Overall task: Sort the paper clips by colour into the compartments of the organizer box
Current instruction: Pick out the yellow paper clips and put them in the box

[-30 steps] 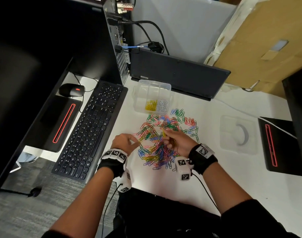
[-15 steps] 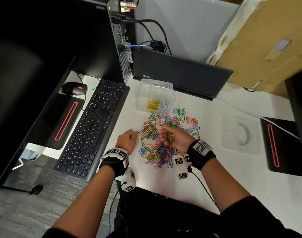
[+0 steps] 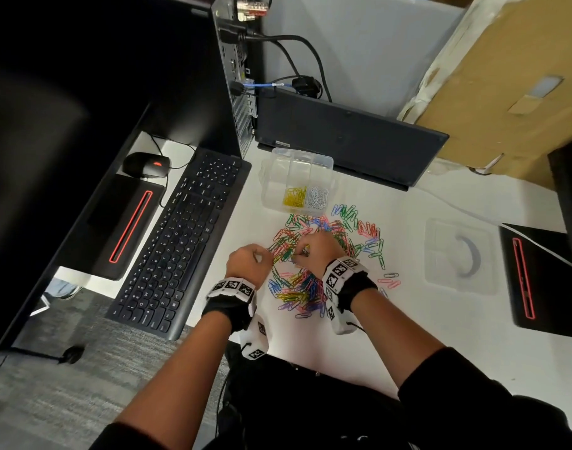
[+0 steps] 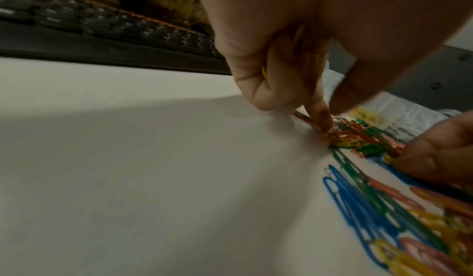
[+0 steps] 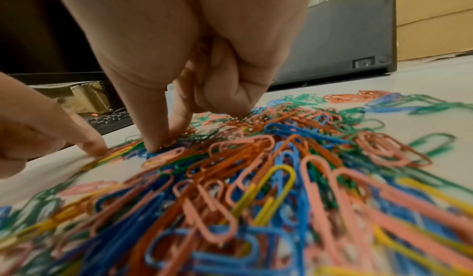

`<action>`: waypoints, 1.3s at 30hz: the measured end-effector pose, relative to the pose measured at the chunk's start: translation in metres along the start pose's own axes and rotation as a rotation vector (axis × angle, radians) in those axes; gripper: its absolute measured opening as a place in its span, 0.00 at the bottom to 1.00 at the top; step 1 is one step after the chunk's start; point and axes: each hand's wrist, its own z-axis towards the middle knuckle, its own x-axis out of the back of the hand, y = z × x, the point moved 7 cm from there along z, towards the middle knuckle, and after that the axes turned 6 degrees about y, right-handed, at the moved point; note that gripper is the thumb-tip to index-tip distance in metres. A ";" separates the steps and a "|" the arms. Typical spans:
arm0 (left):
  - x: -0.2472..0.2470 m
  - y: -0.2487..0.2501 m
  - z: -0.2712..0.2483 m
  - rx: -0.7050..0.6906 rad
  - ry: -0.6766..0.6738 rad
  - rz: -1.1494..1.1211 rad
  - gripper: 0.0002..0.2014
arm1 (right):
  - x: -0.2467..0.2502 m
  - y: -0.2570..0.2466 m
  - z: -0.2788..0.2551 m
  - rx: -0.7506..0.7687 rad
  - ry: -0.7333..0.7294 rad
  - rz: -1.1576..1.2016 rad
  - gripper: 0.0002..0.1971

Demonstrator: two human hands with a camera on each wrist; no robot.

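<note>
at table centre, at 12 o'clock from the torso: loose heap of mixed paper clips (image 3: 327, 254) on white table (image 3: 440, 336), blue, green, pink, orange and yellow tangled together. at 12 o'clock from the heap, just beside its far edge: clear organizer box (image 3: 297, 177), lid off, yellow clips (image 3: 294, 198) in one near compartment, white clips (image 3: 317, 198) in the compartment next to it at 3 o'clock; other compartments hard to read through the plastic. at 9 o'clock edge of the heap: left hand (image 3: 249, 261), fingers curled, forefinger tip down on an orange clip at the rim, a sliver of yellow clip (image 4: 263, 72) tucked inside the clenched fingers. over the heap's middle: right hand (image 3: 317, 251), fingers curled, forefinger and thumb tips pressed down into the clips, orange clips (image 5: 202, 49) visible up in the curled palm; whether a fresh clip is pinched at the tips, cannot tell. at 9 o'clock from the heap: black keyboard (image 3: 180, 235). at 3 o'clock, well apart: clear lid (image 3: 460, 254) lying flat. at 12 o'clock behind the box: dark laptop (image 3: 349, 138).
</note>
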 end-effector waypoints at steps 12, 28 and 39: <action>-0.020 0.008 0.004 -0.020 -0.107 0.065 0.07 | 0.006 0.032 -0.033 -0.434 -0.185 0.952 0.07; -0.032 0.004 -0.001 0.011 -0.247 -0.271 0.19 | 0.009 0.034 -0.030 -0.410 -0.153 0.606 0.16; -0.012 0.019 0.002 -0.045 -0.082 -0.276 0.16 | 0.012 -0.021 0.002 0.101 0.025 -0.179 0.13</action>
